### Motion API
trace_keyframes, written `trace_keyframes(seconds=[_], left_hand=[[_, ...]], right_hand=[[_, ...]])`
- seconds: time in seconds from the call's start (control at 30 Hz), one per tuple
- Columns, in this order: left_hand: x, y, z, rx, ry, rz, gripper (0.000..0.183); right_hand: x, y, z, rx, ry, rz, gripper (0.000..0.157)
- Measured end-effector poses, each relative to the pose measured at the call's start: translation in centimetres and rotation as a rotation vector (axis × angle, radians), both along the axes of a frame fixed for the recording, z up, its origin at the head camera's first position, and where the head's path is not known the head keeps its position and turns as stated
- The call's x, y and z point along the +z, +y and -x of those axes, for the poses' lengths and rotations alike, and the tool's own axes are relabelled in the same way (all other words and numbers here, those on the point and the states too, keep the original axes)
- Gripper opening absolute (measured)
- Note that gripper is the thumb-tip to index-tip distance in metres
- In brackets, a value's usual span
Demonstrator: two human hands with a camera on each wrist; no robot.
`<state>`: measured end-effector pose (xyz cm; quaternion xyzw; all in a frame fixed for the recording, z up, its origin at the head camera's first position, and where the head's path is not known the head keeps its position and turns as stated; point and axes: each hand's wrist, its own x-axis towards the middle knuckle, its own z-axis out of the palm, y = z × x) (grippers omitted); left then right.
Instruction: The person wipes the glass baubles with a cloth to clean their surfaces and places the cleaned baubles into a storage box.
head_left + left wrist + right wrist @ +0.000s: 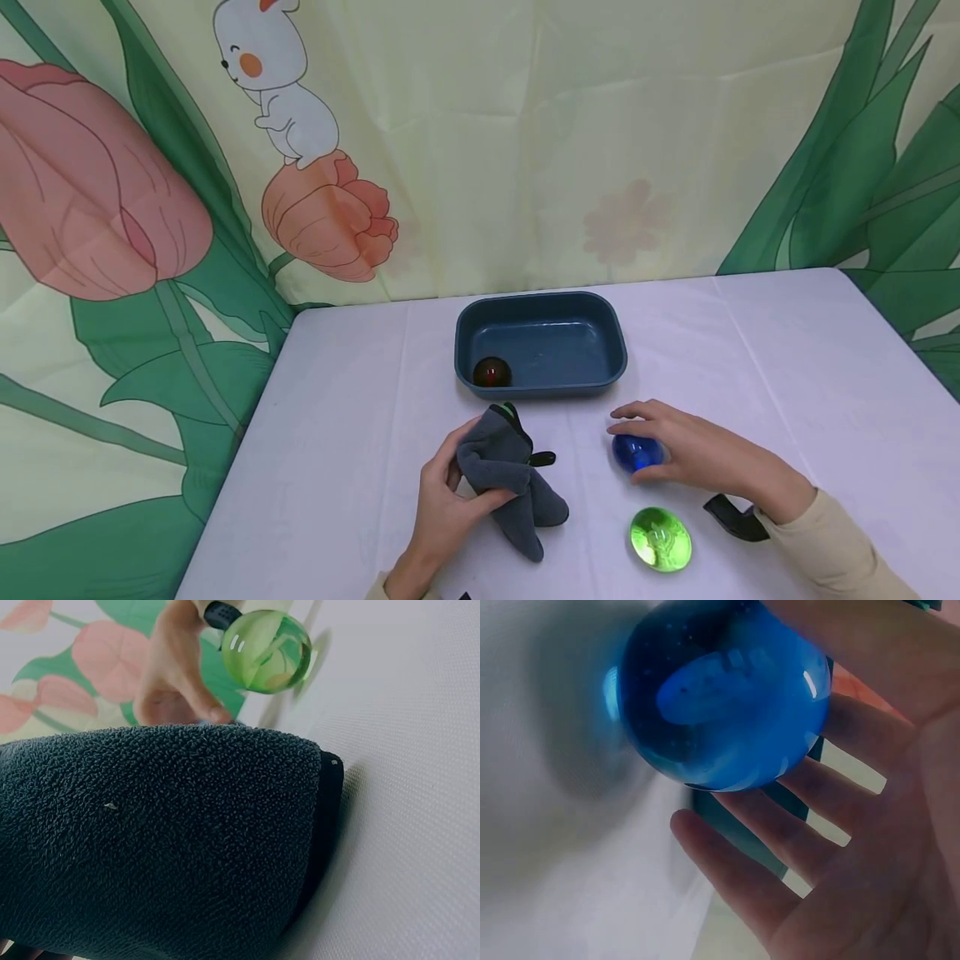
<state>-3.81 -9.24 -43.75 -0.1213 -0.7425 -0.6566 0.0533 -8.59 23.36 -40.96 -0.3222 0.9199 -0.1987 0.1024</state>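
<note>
My left hand (447,510) grips a folded dark grey-blue terry cloth (501,454), thumb in front and fingers behind. The cloth has a black edge and loop, and its loose ends hang down to the right; in the left wrist view the fabric (165,832) fills the lower left. Over on the right, my right hand (701,450) holds a clear blue ball (636,453) between thumb and fingers. The right wrist view shows the blue ball (727,697) close up, its shadow falling on the white cloth beside it, the little finger extended below.
A transparent green ball (660,540) lies in front of the right hand. Behind both hands stands a dark blue rectangular tray (540,391) with a dark red ball (492,372) in its near left corner. A white cloth (330,467) covers the table; a printed curtain hangs behind.
</note>
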Motion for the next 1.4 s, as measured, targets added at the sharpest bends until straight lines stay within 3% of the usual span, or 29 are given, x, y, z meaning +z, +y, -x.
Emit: trace_keyframes(seconds=[0.37,0.67,0.83,1.17,1.4], left_hand=[[0.1,0.2,0.1,-0.001,-0.002,-0.006,0.075],[-0.1,0.2,0.2,-0.013,0.007,-0.010,0.077],[0.0,0.1,0.3,-0.031,0.014,-0.013,0.077],[0.6,0.3,0.7,-0.036,0.020,-0.020,0.078],[0.9,1.1,1.3,-0.044,0.033,-0.002,0.077]], right_hand=[[-0.8,0.1,0.1,0.034,-0.011,0.016,0.062],[-0.3,-0.5,0.4,0.001,-0.030,-0.002,0.058],[0.0,-1.2,0.4,-0.029,-0.040,0.040,0.056],[1.9,-2.8,0.2,-0.084,0.030,0.182,0.063],[2.6,-4.1,0.0,-0.095,0.001,0.302,0.065]])
